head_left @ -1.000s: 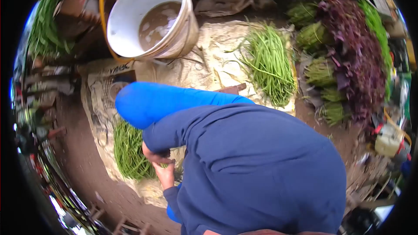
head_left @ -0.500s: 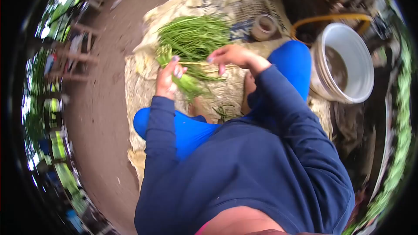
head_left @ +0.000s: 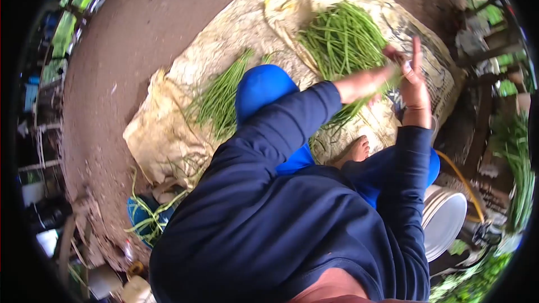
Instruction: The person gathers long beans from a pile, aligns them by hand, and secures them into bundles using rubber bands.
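A bundle of long green beans (head_left: pixel 349 114) slants down from my hands, partly covered by my left forearm. My right hand (head_left: pixel 414 88) is closed around its upper end, with the index finger pointing up. Reaching across the bundle, my left hand (head_left: pixel 375 80) meets the right one; motion blur smears its fingers, so what they hold does not show. Just beyond lies a large pile of long green beans (head_left: pixel 343 39). Left of my knee rests another bunch of beans (head_left: pixel 222 98). All lie on a pale woven sack sheet (head_left: pixel 185 98).
A white bucket (head_left: pixel 444 221) stands at my right, beside a yellow strap (head_left: pixel 464 182). On the left, a blue basin (head_left: pixel 137 213) has pale beans across it. My bare foot (head_left: pixel 356 151) is on the sheet. Brown dirt floor (head_left: pixel 123 50) surrounds it.
My view has turned, so the sheet and pile appear farther right. Both hands have come together at the bundle; before, they were apart with a thin pale strand between them.
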A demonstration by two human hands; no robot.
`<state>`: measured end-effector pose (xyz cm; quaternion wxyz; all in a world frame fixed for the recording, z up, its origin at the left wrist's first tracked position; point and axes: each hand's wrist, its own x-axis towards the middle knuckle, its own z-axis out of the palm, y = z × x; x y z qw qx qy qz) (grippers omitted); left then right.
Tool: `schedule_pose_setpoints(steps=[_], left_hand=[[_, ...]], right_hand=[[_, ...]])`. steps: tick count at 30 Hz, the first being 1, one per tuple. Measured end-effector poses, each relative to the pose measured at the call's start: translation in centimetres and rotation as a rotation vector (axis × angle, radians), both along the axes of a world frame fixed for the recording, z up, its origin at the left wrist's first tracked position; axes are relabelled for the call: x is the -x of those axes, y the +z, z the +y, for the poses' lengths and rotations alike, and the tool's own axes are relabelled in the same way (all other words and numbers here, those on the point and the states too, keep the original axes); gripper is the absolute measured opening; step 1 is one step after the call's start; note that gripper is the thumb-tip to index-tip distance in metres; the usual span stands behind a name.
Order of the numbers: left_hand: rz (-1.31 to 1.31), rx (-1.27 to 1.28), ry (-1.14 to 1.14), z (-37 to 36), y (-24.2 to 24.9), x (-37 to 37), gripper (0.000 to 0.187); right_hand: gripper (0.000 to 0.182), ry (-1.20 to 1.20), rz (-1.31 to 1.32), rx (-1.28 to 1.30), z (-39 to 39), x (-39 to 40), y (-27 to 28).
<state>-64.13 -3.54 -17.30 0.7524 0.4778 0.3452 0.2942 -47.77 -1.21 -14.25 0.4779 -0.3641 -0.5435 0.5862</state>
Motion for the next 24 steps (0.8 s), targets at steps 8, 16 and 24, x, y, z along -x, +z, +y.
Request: schedule_pose_setpoints(steps=[8, 16, 24], left_hand=[[-0.106, -0.179, 0.248, 2.9, -5.6, -0.6, 0.036], [-0.107, -0.5, 0.759, 3.3, -5.7, -8.6, 0.045], [-0.107, -0.076, -0.022, 0.8, 0.4, 1.3, 0.059]], right_hand=[[0.05, 0.313, -0.339, 0.027, -5.7, 5.2, 3.8], [0.057, -0.455, 0.382, 0.472, 3.9, -1.9, -7.4], [0.094, 0.147, -0.384, -0.191, 0.5, 6.1, 4.7]])
